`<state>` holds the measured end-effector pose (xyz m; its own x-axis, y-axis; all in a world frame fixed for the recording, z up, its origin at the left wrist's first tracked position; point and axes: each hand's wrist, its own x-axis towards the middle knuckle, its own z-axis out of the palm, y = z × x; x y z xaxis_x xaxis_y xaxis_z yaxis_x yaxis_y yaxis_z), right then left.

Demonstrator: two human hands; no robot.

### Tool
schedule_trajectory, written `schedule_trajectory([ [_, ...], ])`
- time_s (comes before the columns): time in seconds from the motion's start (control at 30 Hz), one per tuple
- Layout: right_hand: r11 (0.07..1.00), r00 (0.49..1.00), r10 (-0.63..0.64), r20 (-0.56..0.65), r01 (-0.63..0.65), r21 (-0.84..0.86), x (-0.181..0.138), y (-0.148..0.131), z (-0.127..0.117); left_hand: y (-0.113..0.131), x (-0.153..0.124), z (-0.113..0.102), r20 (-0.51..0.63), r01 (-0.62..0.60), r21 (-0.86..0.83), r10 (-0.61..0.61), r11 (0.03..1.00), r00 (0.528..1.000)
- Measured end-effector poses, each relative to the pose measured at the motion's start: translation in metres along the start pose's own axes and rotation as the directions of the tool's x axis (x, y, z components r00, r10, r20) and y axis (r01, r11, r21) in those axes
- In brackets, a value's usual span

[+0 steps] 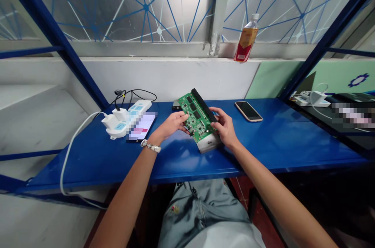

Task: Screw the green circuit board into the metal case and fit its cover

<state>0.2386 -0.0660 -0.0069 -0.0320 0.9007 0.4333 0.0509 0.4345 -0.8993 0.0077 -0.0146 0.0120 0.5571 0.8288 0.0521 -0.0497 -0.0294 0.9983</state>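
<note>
A green circuit board (195, 117) with a black connector strip along one edge is held tilted above a grey metal case (208, 143) on the blue table (263, 146). My left hand (172, 124) grips the board's left edge with the fingertips; a bracelet is on that wrist. My right hand (224, 127) holds the board's right side by the black connector and rests against the case.
A white power strip (129, 117) with plugs and cables lies at the left beside a phone (142, 126) with a lit screen. A second phone (248, 111) lies dark at the right. A bottle (246, 39) stands on the window ledge. Blue frame posts flank the table.
</note>
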Motion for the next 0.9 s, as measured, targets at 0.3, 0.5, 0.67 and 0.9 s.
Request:
schedule_trajectory([
  [0.3,0.939,0.949,-0.234,0.209,0.277,-0.204,-0.015,-0.005,0.015,-0.008,0.001,0.003,0.018,0.034,-0.081,-0.032,0.996,0.999],
  [0.5,0.917,0.908,-0.274,0.317,0.346,-0.2,-0.018,-0.003,0.021,-0.008,0.001,0.009,0.001,0.03,-0.147,-0.03,0.989,1.0],
  [0.67,0.897,0.896,-0.299,0.329,0.381,-0.224,-0.019,-0.005,0.022,-0.009,0.002,0.009,-0.032,0.027,-0.13,-0.032,0.991,0.999],
  [0.9,0.873,0.893,-0.267,0.362,0.383,-0.301,-0.02,-0.006,0.02,-0.008,0.005,0.009,-0.116,-0.093,-0.037,0.088,0.995,0.989],
])
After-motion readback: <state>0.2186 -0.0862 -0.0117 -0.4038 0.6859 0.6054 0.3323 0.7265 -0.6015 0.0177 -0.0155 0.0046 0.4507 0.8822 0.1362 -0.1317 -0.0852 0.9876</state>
